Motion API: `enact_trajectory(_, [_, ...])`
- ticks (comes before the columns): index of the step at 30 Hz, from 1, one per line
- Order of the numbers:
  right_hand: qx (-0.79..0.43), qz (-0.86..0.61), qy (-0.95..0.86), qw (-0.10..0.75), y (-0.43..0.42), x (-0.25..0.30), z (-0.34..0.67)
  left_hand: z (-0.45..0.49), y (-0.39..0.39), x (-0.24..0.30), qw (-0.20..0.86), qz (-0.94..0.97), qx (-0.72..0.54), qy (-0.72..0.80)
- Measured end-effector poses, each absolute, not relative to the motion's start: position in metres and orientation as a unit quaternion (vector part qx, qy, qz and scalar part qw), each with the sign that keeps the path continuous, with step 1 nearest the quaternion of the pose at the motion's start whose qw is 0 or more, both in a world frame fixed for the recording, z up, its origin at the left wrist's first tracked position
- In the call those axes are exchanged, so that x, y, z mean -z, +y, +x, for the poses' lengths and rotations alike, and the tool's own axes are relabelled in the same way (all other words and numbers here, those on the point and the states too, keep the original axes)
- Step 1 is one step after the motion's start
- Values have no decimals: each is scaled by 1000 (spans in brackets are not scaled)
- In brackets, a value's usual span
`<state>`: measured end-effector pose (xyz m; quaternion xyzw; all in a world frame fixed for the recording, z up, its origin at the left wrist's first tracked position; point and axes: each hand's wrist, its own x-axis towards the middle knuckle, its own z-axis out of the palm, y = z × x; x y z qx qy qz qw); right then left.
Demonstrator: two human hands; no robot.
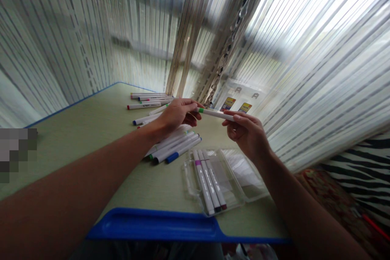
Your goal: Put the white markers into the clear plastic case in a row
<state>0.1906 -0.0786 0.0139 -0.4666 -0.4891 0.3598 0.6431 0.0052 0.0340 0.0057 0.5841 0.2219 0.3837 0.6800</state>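
Both hands hold one white marker (217, 114) with a green band, level above the pale green table (91, 130). My left hand (178, 114) pinches its green end, fingers closed. My right hand (246, 132) grips the other end, fingers curled round it. Below the hands lies a row of several white markers (176, 148) with coloured caps. A clear plastic case (231, 178) sits open near my right wrist, with three markers (209, 180) lying in it.
More markers (149, 101) lie at the table's far side near the striped curtains (274, 48). The table has a blue rim (152, 225) at its near edge. Zebra-patterned fabric (362, 170) lies to the right. Packaging with yellow labels (237, 103) leans behind the hands.
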Motion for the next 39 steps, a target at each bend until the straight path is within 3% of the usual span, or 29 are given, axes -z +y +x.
enact_trajectory(22, [-281,-492,-456,686,-70,-10,202,1,34,-3,624,658,-388,163])
enact_trajectory(28, [-299,-494,-408,707,-68,-11,205,-1,34,-2,679,632,-354,116])
enact_trajectory(39, [-337,-489,-357,721,-67,-12,205,-1,32,-2,654,671,-342,74])
